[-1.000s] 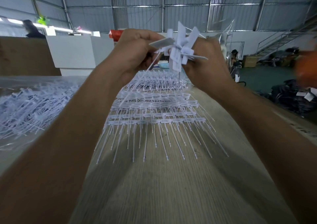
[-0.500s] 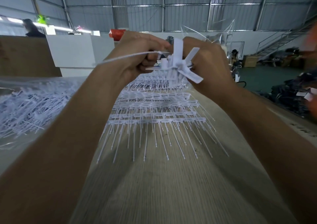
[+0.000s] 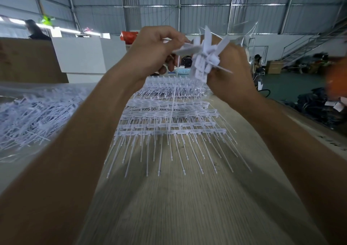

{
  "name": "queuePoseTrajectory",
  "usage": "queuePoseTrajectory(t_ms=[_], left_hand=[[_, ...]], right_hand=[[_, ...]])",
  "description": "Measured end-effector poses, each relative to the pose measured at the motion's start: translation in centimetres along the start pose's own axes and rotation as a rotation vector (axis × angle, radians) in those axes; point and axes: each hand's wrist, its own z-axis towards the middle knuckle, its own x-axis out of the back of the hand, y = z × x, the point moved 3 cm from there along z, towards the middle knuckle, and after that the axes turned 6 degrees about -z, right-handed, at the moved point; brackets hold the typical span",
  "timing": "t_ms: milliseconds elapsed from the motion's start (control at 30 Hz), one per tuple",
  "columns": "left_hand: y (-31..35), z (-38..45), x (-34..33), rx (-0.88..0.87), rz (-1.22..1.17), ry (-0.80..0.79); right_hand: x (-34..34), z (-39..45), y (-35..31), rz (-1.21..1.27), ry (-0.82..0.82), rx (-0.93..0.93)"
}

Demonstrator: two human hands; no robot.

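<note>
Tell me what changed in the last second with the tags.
The long strap pinched by the left hand swung from pointing leftward to hanging straight down. The bundle of white tags in the right hand turned slightly. Both hands kept their grips; the rows of tags on the table did not move.

The long, pale table of wood-grain board [image 3: 178, 207] runs away from the viewer. Across its middle lie flat strips of white plastic tag ties [image 3: 169, 131], row behind row and overlapping (each strip is a cross bar with thin tails pointing toward the near edge). At the table's left side, a loose heap of white plastic ties [image 3: 37, 117] rests on a crumpled clear plastic sheet [image 3: 22, 158].
</note>
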Motion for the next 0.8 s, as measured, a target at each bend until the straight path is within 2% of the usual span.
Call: queuePoseTrajectory(t_ms=[300,400,533,600,700,800], left_hand=[[0.5,-0.3,-0.7,-0.072,0.036,-0.039],[0.5,-0.4,-0.7,-0.147,0.145,-0.026],[0.1,-0.2,-0.9,-0.250,0.455,-0.001],[0.0,-0.2,-1.0,-0.284,0.549,-0.002],[0.1,-0.3,-1.1,-0.305,0.572,-0.003],[0.2,-0.5,-1.1,-0.261,0.447,-0.015]], right_hand=[[0.8,0.6,0.1,0.317,0.128,-0.176],[0.7,0.8,0.3,0.341,0.075,-0.231],[0.1,0.5,0.7,0.267,-0.027,-0.277],[-0.1,0.5,1.0,0.318,-0.049,-0.304],[0.0,0.4,1.1,0.439,-0.067,-0.330],[0.2,0.3,1.2,0.540,-0.075,-0.362]])
